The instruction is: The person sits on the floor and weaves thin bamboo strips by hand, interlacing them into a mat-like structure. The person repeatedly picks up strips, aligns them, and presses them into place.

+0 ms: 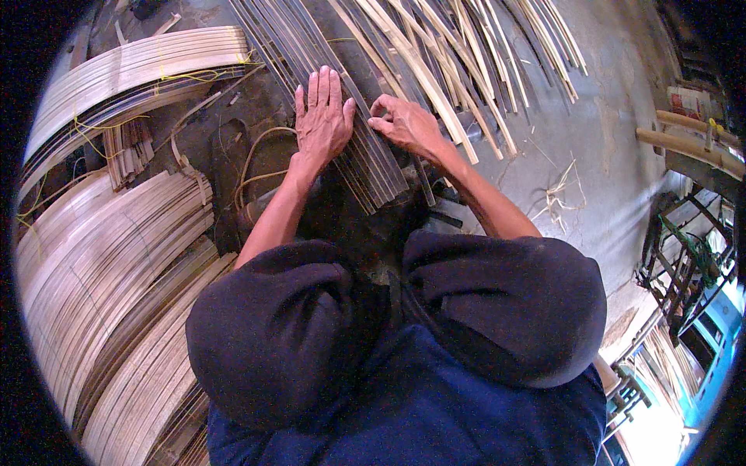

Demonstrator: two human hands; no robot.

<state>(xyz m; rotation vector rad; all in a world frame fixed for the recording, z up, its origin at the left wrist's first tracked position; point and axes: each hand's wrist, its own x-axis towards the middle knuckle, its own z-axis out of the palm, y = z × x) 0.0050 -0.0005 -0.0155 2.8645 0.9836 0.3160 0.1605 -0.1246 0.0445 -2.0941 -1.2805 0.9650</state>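
A row of long dark wood or bamboo strips [367, 167] lies side by side in front of me, running from between my knees to the far edge of the view. My left hand [322, 116] rests flat on them, palm down, fingers stretched out. Just right of it, my right hand [404, 124] is at the row's right edge, its fingers bent and the thumb and forefinger pressed together. What they pinch, if anything, is too small to make out. One dark strip [423, 182] lies slightly apart, its near end below my right wrist.
Pale loose strips [458, 70] lie scattered at the far right. Stacked bundles of pale slats [116, 241] fill the left side, one tied with yellow string [198, 75]. Thin shavings [563, 190] lie on the grey floor. A dark metal frame [684, 256] stands at the right.
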